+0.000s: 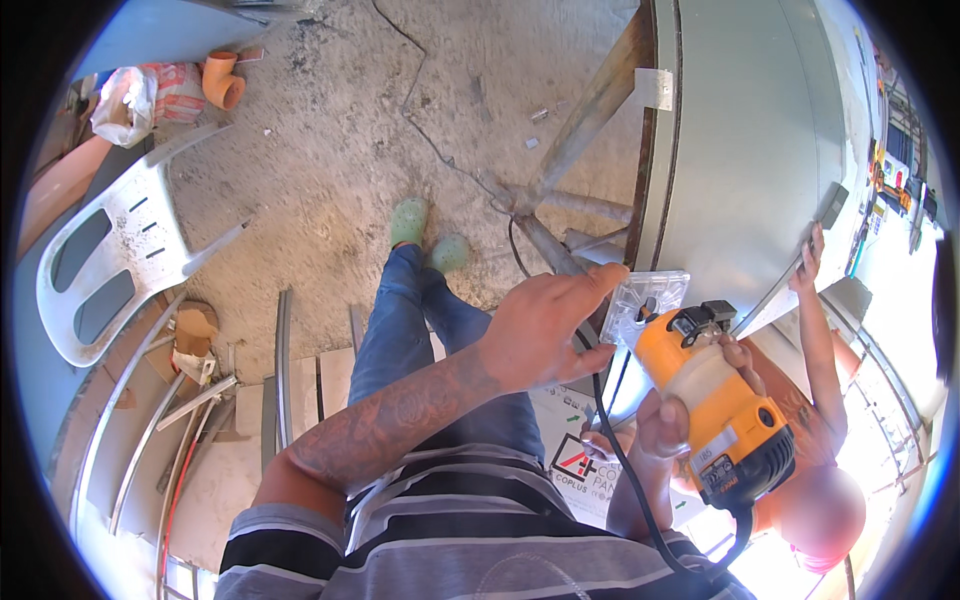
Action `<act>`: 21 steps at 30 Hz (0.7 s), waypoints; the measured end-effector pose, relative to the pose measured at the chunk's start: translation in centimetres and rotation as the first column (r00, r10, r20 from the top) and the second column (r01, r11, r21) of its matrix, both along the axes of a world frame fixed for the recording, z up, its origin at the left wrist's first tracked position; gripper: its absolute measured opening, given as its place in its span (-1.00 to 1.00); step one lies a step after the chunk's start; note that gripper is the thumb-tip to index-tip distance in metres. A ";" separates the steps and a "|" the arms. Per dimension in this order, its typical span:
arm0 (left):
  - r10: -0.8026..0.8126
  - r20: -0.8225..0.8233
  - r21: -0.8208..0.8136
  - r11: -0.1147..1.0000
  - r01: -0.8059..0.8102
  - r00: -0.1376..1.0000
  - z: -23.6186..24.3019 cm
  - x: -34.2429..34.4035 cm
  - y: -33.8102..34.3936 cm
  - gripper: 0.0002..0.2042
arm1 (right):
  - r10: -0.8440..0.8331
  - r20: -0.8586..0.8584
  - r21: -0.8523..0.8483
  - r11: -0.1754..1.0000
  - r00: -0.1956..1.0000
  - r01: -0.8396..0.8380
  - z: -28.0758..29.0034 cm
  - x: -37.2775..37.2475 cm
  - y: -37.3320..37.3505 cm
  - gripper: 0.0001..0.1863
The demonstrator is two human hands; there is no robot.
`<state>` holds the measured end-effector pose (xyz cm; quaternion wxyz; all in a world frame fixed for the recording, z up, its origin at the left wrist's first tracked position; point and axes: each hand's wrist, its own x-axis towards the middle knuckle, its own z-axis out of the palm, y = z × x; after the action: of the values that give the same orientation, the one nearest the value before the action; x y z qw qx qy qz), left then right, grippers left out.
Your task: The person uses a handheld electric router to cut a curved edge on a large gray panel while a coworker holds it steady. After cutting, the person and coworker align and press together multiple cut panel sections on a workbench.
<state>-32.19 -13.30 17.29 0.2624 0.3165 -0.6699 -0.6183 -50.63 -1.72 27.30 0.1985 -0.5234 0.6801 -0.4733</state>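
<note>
A yellow and black trim router with a square clear plastic base is at the edge of a grey-green panel. My right hand is wrapped round the router's body, its fingers partly hidden behind it. My left hand reaches across with thumb and fingers apart, tips beside the clear base; whether they touch it I cannot tell. From the router's end a black cord loops up past my left hand.
Under the panel is a metal stand. Another person's hand rests at the panel's right, holding a thin strip. Leftward are a white plastic chair, an orange pipe elbow and several metal strips. The cord continues across the concrete floor.
</note>
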 end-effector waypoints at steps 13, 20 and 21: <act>0.019 -0.015 0.011 1.000 -0.019 1.000 -0.2 -0.6 -1.0 -0.13 | 0.010 0.061 -0.201 0.980 0.998 0.002 -1.6 1.3 -3.3 -0.08; -0.038 -0.032 0.039 0.998 0.039 0.999 -0.4 -0.6 -3.2 -0.13 | 0.029 0.155 -0.110 0.994 0.988 -0.012 -0.6 0.9 -4.0 -0.04; -0.034 -0.036 0.029 0.999 0.035 0.999 -0.4 -0.6 -3.4 -0.14 | 0.028 0.157 -0.091 0.996 0.987 -0.014 -0.3 0.8 -4.1 -0.03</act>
<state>-32.79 -16.66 16.86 0.2587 0.2978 -0.6614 -0.6379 -49.80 -5.87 26.97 0.2331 -0.4997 0.6350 -0.5412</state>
